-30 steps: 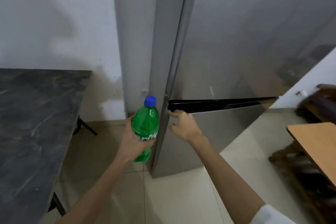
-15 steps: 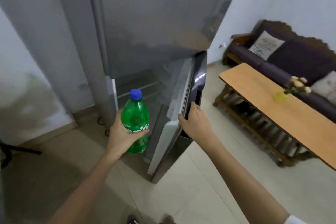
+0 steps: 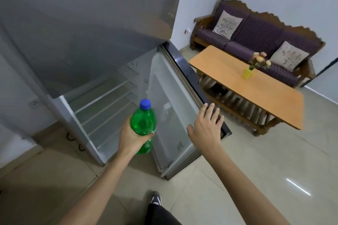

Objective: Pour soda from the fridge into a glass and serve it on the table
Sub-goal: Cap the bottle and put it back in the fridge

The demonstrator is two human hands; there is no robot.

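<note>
Both bare forearms reach forward from the lower edge of the view. The left hand [image 3: 132, 136] is closed around a bottle [image 3: 143, 122], thumb across its front. The right hand [image 3: 206, 129] is spread palm-down, its fingers [image 3: 212, 110] extended and slightly splayed, gripping nothing.

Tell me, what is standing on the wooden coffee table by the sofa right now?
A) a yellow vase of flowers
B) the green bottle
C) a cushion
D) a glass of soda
A: a yellow vase of flowers is the only thing on the wooden coffee table; the green soda bottle is in the left hand by the open fridge door.
</note>
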